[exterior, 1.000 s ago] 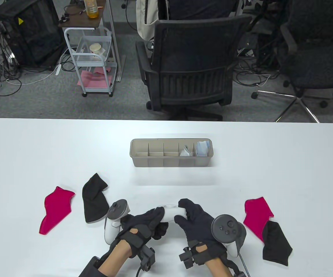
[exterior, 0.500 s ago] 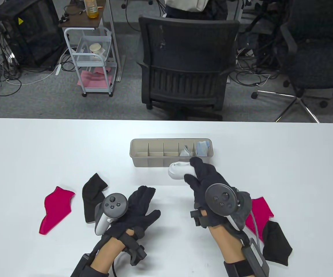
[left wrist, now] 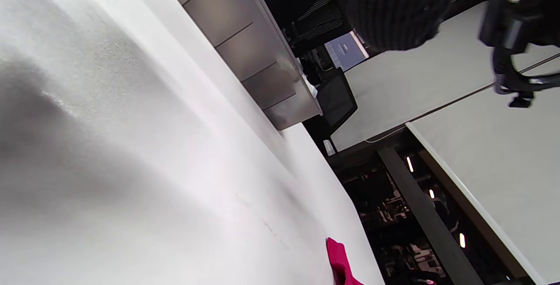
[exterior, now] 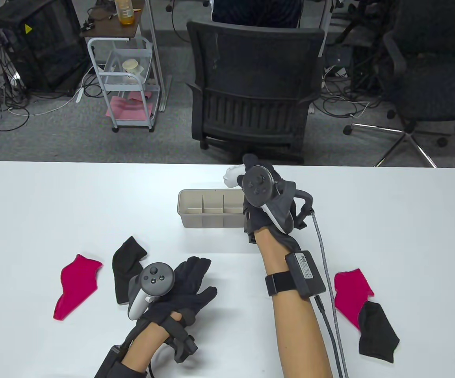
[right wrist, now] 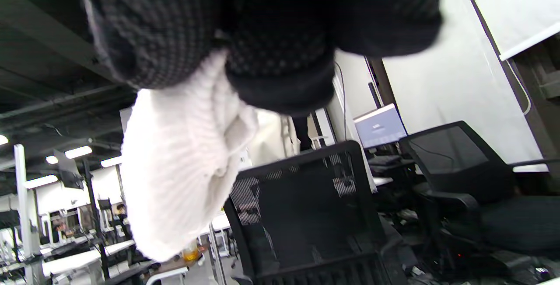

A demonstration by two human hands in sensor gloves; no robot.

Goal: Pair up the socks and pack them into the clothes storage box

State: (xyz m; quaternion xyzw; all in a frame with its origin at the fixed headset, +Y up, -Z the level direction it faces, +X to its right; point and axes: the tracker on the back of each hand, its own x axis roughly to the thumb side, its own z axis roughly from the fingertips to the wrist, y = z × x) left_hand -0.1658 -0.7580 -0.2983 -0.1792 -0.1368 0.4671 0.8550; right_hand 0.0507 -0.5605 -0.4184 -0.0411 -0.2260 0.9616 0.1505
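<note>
A: The right hand [exterior: 264, 197] grips the white sock bundle [exterior: 233, 176], fingers [right wrist: 280, 62] curled tight round it, raised over the far side of the storage box [exterior: 203, 214]

B: And the left hand [exterior: 184, 285]?

A: Lying flat on the table [exterior: 54, 204], fingers spread, holding nothing

B: Loose socks around it?

A: A black sock [exterior: 127, 269] just beside it, a red sock [exterior: 75, 287] further left. On the right, another red sock [exterior: 349, 291] lies partly under a second black sock [exterior: 377, 332]

Dark knit gloves, grey trackers, black wrist straps, a grey braided cable [exterior: 324, 256].
</note>
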